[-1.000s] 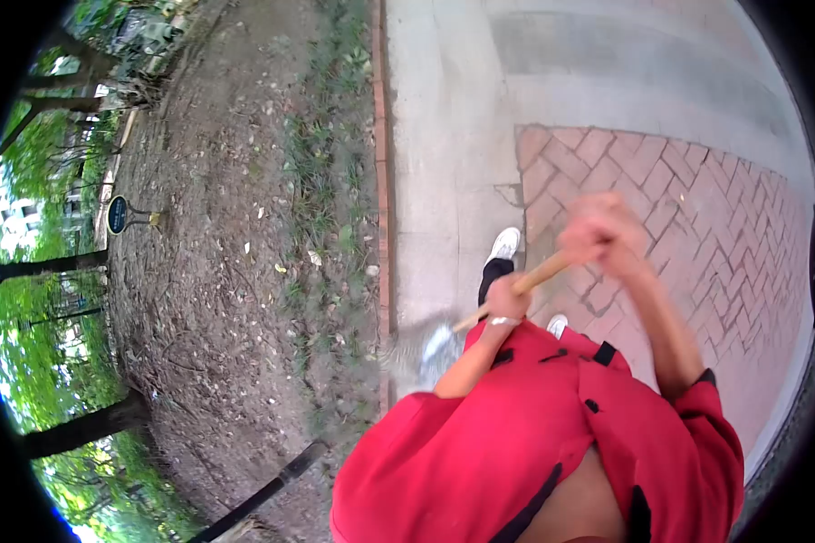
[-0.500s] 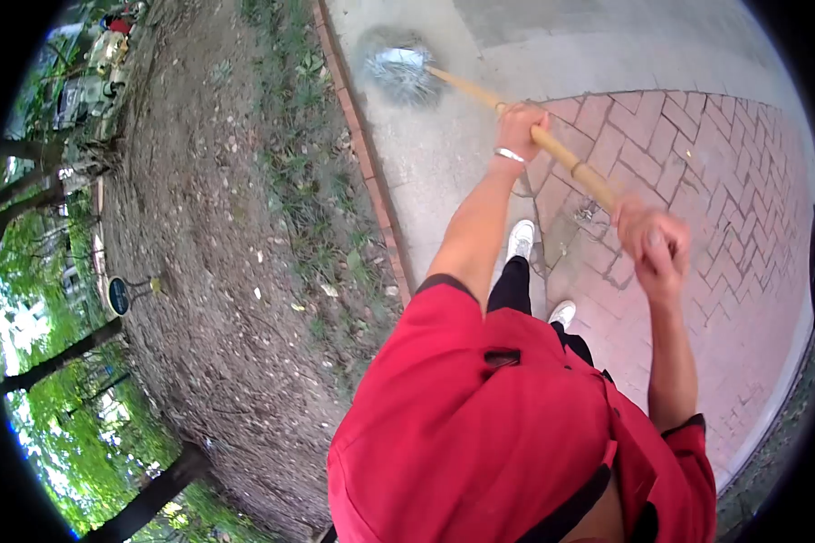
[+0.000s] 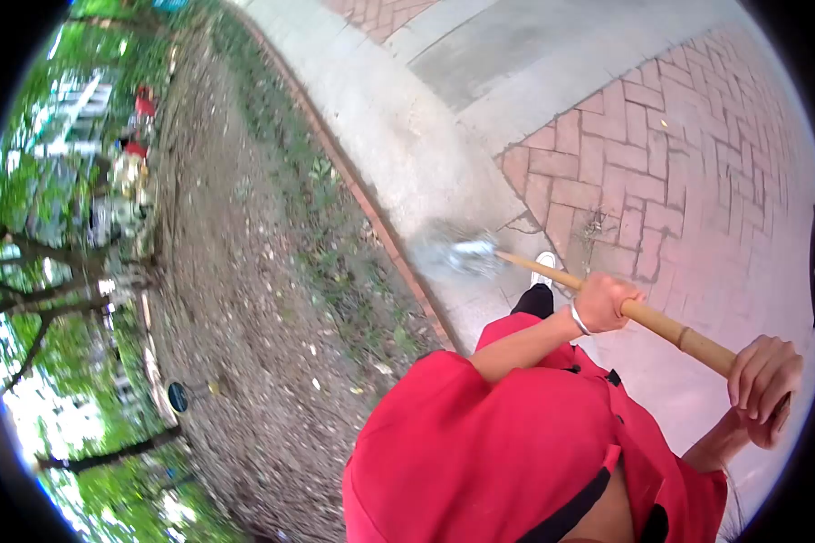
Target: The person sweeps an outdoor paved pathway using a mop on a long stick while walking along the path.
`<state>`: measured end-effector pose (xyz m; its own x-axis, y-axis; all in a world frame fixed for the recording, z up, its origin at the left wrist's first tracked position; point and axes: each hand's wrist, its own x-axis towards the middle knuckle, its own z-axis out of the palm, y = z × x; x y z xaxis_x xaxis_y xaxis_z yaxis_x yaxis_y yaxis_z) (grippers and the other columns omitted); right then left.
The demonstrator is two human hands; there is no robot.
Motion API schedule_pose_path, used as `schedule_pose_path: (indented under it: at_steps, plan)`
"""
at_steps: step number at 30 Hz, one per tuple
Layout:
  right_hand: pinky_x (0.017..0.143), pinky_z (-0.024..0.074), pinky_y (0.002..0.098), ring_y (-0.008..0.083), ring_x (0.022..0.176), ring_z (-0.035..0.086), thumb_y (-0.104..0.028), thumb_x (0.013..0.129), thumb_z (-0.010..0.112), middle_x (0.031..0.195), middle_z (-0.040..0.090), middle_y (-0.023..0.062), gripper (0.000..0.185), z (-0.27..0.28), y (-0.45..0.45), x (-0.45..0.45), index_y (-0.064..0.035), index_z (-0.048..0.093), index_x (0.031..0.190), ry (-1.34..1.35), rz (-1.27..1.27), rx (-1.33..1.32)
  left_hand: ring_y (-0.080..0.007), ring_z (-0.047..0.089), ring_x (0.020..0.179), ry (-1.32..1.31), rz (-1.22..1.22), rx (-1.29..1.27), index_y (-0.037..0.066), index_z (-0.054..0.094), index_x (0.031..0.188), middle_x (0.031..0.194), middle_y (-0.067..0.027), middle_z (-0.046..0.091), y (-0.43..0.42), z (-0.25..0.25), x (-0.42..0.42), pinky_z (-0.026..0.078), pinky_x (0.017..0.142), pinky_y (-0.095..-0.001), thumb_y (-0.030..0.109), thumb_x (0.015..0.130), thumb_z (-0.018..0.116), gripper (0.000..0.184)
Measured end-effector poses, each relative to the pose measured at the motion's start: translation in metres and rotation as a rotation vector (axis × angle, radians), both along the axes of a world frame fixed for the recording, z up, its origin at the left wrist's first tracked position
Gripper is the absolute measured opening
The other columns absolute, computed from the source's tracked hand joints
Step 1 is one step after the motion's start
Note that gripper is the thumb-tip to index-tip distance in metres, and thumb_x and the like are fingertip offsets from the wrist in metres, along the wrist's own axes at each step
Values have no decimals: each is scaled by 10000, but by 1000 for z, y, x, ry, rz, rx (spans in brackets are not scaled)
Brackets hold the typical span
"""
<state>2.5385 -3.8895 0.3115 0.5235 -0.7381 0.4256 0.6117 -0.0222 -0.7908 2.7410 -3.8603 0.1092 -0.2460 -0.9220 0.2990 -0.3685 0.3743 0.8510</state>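
Observation:
A broom with a bamboo handle (image 3: 682,338) crosses the right half of the head view. My left hand (image 3: 604,303), with a white band at its wrist, is wrapped round the middle of the handle. Farther up, close to the handle's top end, my right hand (image 3: 764,387) is closed round the bamboo. The grey broom head (image 3: 462,253) is smeared by motion. It is low over the concrete strip beside the brick edging; whether the bristles touch the ground I cannot tell.
Red brick edging (image 3: 362,199) separates the concrete path (image 3: 380,113) from a soil bed (image 3: 235,290) with low plants. Herringbone brick paving (image 3: 643,163) lies to the right. My white shoe (image 3: 544,269) is just beyond the broom head. Tree trunks and a small round sign (image 3: 177,397) stand at left.
The broom head has swept closer to my feet, down and slightly right in view. Both hands have moved right and down with the handle. The camera view has shifted too.

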Motion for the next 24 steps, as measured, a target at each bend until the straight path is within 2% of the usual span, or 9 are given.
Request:
schedule_pose_path:
  at_steps: [5,8,9,10,13,16,18,20,24]
  plan:
    - [354,387,192,66,287,395,-349,823,590,373,399,-49,404,0,39,9,-117,427,535,141,-436,-4,-300,522,493,-9,-240,19,97,498,560,535,-93,515,-16,-29,-25,399,454,-391,141,707,609,190]
    - [321,278,260,136,295,312,-204,816,474,395,349,-5,370,-35,34,39,-97,336,490,181,-636,-35,-282,539,539,-144,-391,-52,109,493,571,570,-84,530,-62,-85,-3,414,491,-393,111,594,611,120]
    - [344,291,275,151,338,350,-216,794,499,431,367,11,382,-57,38,52,-78,318,488,274,-764,34,-274,539,540,20,-383,-59,105,502,577,567,-87,521,-82,-96,11,419,491,-374,106,596,612,112]
    - [398,320,288,168,403,379,-225,790,509,477,397,35,383,-80,42,71,-66,311,503,434,-903,128,-272,536,529,-189,-320,-58,93,521,592,568,-98,521,-94,-124,32,419,490,-358,114,613,608,92]
    - [536,371,326,196,481,365,-209,822,484,487,372,52,407,-140,37,123,-20,323,501,166,-905,318,-305,509,501,-325,-378,80,59,490,563,534,-124,499,-130,-154,96,374,457,-372,100,704,586,176]
    - [554,380,342,176,449,332,-199,819,474,432,354,47,394,-118,63,116,-40,346,481,-24,-879,382,-325,495,479,-327,-411,-138,62,474,550,526,-128,492,-129,-99,105,375,458,-416,151,738,600,243]
    - [543,372,340,161,429,309,-199,822,466,418,329,32,392,-108,91,107,-56,332,483,-85,-1018,338,-334,491,478,-416,-477,-129,72,466,549,516,-124,486,-112,-88,100,375,457,-428,185,740,606,262]
    - [513,348,327,132,393,256,-214,833,453,414,273,0,379,-110,132,91,-89,298,510,-323,-1171,550,-337,492,476,-502,-647,-84,86,474,541,503,-125,488,-98,-104,92,374,451,-425,236,749,612,292]
    - [435,326,309,113,335,217,-266,842,465,383,252,-44,354,-87,224,100,-119,311,560,-266,-1353,317,-345,525,503,-541,-925,-47,90,503,538,504,-144,509,-25,-81,56,400,457,-414,275,776,602,317]
